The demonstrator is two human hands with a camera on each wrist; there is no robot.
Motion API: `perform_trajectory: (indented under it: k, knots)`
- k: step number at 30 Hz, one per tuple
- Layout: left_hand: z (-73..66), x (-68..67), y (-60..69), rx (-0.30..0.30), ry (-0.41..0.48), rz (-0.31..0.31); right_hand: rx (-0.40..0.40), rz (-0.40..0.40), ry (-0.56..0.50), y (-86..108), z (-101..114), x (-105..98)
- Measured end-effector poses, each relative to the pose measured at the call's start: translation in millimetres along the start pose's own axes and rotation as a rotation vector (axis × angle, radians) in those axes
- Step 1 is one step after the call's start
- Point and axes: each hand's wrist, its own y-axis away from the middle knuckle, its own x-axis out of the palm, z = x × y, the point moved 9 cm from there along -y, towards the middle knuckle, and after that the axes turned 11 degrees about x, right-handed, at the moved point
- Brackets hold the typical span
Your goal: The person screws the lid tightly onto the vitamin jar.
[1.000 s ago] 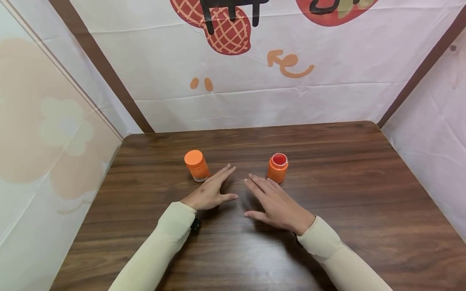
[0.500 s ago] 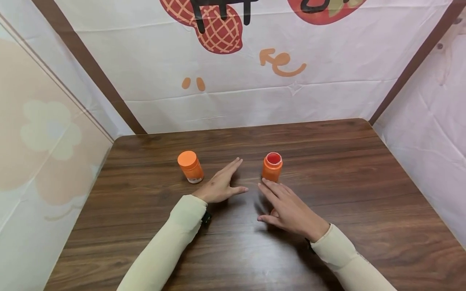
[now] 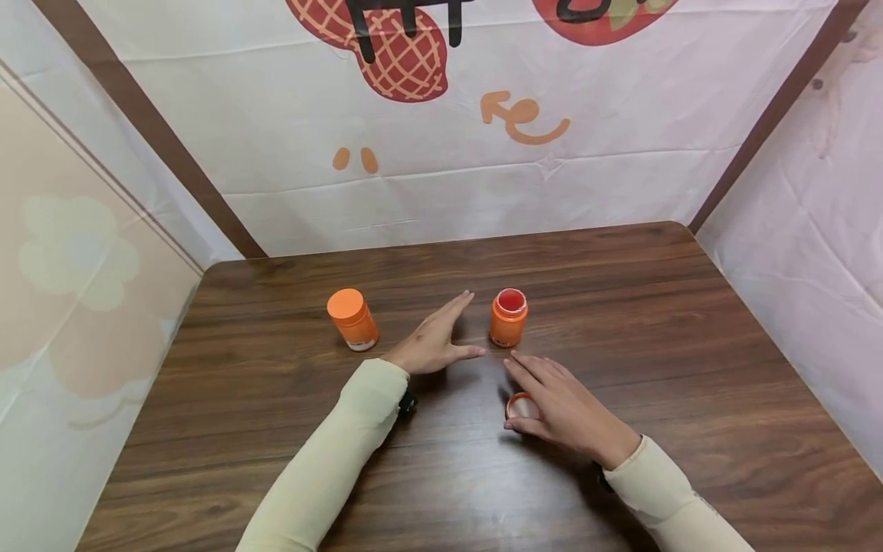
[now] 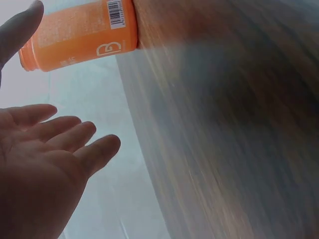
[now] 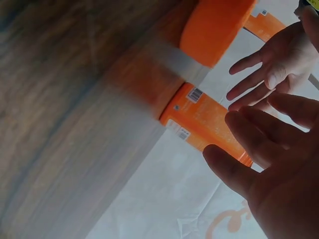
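An orange jar without a lid [image 3: 507, 322] stands upright, its red inside showing, between and beyond the two hands. My left hand [image 3: 433, 339] hovers left of it, fingers straight and thumb apart, touching nothing; the left wrist view shows the palm [image 4: 40, 164] near the jar [image 4: 84, 35]. Nearer the front, my right hand [image 3: 569, 406] has extended fingers over a round lid [image 3: 522, 408], partly hidden by that hand. In the right wrist view the lid [image 5: 214, 30] looms close, the jar [image 5: 207, 122] behind it. Whether the right thumb touches the lid I cannot tell.
A second orange jar, with its orange lid on [image 3: 353, 320], stands upright to the left of my left hand. The brown wooden table [image 3: 276, 429] ends at a printed cloth [image 3: 441, 192] behind, with more cloth at both sides.
The view has shifted slightly. Both hands have moved right relative to the jars, and my right hand has come towards the front, away from the lidless jar. The lid beneath it now shows.
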Motion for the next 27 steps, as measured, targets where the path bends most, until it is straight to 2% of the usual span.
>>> perform_trajectory:
  k: [15,27]
  knots:
    - [-8.6,16.3,-37.0,-0.042,0.088,-0.034,0.05,0.097,0.023,5.8,-10.8,11.1]
    - [-10.8,24.7,-47.5,-0.004,0.173,-0.076,0.079,0.129,0.081,7.1,-14.1,17.0]
